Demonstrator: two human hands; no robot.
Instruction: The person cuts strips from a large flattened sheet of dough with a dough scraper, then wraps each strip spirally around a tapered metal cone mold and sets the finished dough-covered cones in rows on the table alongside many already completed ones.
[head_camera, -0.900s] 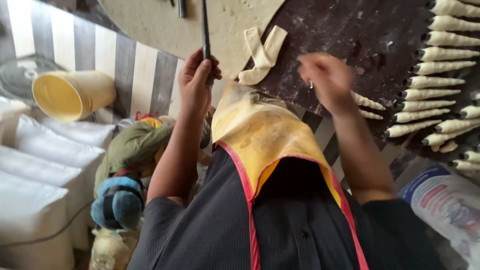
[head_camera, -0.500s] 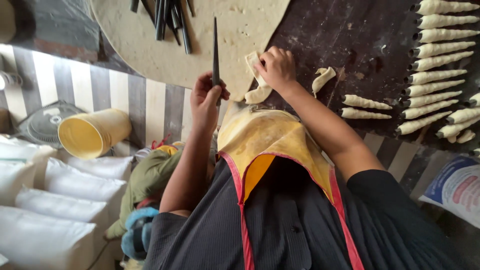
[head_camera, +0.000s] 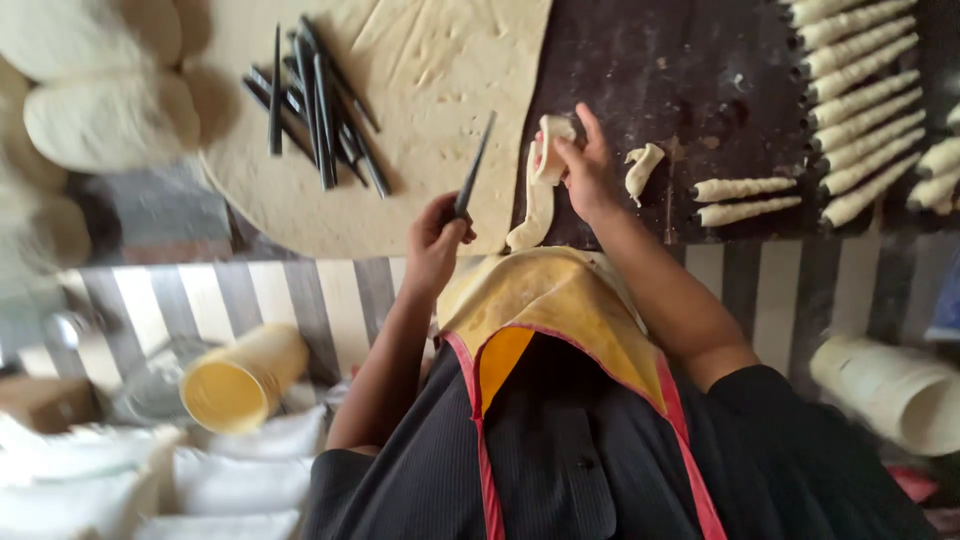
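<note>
My left hand (head_camera: 438, 240) grips a thin black metal rod (head_camera: 476, 165) that points up and to the right over the dough sheet's edge. My right hand (head_camera: 585, 170) pinches the top of a pale dough strip (head_camera: 535, 195), which hangs down over the dark worktop (head_camera: 700, 80) between the two hands. A wide flat sheet of dough (head_camera: 420, 110) lies to the left of the strip. A yellow apron with red trim (head_camera: 545, 310) covers my front.
A heap of several black rods (head_camera: 320, 100) lies on the dough sheet. Rolled dough cones (head_camera: 860, 90) stand in rows at the right, two more (head_camera: 740, 198) nearer my hand, a loose scrap (head_camera: 642, 165) beside it. Yellow cup (head_camera: 240, 375), white sacks (head_camera: 230, 480), dough rounds (head_camera: 100, 115) at left.
The view has tilted towards the table, bringing the rod heap and more cones into sight. My right hand went from open above the board to pinching the strip; the rod leans right.
</note>
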